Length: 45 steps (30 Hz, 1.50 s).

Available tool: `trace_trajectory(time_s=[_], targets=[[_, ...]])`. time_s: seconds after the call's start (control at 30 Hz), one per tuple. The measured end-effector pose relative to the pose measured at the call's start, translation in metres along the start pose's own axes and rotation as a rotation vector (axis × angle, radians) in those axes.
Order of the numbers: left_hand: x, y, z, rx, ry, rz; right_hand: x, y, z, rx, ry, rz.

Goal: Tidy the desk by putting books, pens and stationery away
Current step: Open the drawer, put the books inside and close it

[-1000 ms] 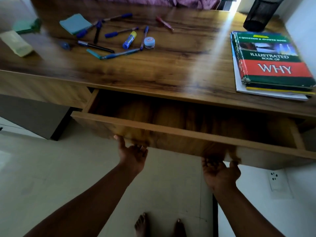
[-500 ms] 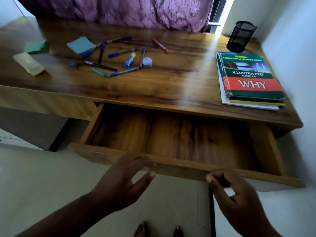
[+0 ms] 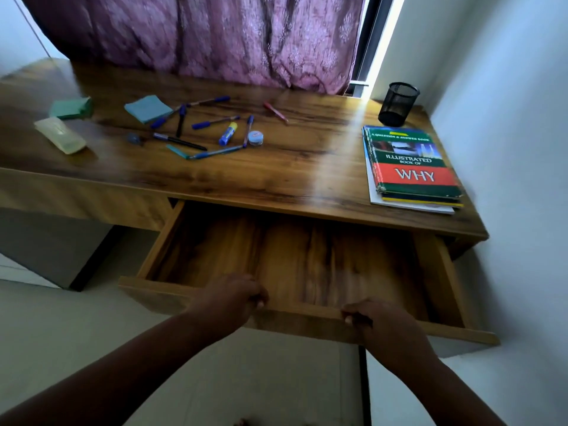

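Note:
The wooden desk's drawer (image 3: 159,290) stands pulled out, bare inside. My left hand (image 3: 229,298) and my right hand (image 3: 376,319) both grip the top of its front panel, fingers curled over the edge. On the desktop (image 3: 307,167) lie several pens (image 3: 212,152), a glue stick (image 3: 228,133), a small round tin (image 3: 255,138), a red pen (image 3: 275,112), a blue sticky pad (image 3: 147,108), a green pad (image 3: 71,107) and a pale pencil case (image 3: 60,135). A stack of books (image 3: 412,167), topped by the "Illustrated Book of Why", lies at the right.
A black mesh pen holder (image 3: 398,103) stands at the back right corner. A purple curtain (image 3: 199,38) hangs behind the desk. White walls close in on the right (image 3: 507,118). A grey cabinet (image 3: 52,247) sits under the desk's left side.
Both hands came off the drawer's underside, rose above it and now grip the top of its front panel. The drawer has slid further out. The view tilted up.

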<state>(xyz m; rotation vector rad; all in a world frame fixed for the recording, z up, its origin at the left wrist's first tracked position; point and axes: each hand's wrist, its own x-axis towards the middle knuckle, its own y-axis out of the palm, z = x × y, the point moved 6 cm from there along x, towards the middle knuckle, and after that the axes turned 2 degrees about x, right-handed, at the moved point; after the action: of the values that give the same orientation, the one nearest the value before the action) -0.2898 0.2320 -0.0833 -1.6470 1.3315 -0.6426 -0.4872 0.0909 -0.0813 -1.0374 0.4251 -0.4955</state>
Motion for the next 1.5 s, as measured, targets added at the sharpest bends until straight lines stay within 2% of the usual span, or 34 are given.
trace_trajectory(time_s=[0.17,0.3,0.63,0.7,0.8,0.9,1.0,1.07,1.13,1.37,1.5], targets=[[-0.004,0.001,-0.002,-0.053,-0.099,0.178,-0.017,0.01,-0.009,0.182,0.178,0.165],[-0.015,0.005,-0.006,-0.049,-0.112,0.325,-0.028,0.016,-0.011,0.301,0.253,0.267],[-0.01,0.008,-0.008,-0.035,-0.095,0.462,-0.028,0.008,-0.018,0.408,0.191,0.358],[0.008,0.001,-0.006,-0.066,-0.128,0.389,-0.017,-0.021,-0.03,0.436,0.222,0.261],[0.055,-0.012,-0.01,-0.128,-0.186,0.2,0.01,-0.084,-0.062,0.456,0.258,-0.047],[0.117,-0.019,-0.033,-0.492,-0.237,0.131,0.046,-0.14,-0.1,0.484,0.339,-0.312],[0.19,-0.02,-0.063,-0.87,-0.323,0.112,0.092,-0.177,-0.133,0.398,0.403,-0.44],[0.231,-0.02,-0.077,-1.061,-0.418,0.063,0.124,-0.19,-0.15,0.329,0.462,-0.469],[0.265,-0.017,-0.091,-1.123,-0.455,0.04,0.156,-0.191,-0.171,0.303,0.529,-0.464],[0.348,-0.007,-0.115,-1.112,-0.415,-0.092,0.208,-0.176,-0.219,0.429,0.73,-0.41],[0.377,0.018,-0.089,-1.094,-0.502,-0.087,0.218,-0.177,-0.222,0.516,0.773,-0.379]])
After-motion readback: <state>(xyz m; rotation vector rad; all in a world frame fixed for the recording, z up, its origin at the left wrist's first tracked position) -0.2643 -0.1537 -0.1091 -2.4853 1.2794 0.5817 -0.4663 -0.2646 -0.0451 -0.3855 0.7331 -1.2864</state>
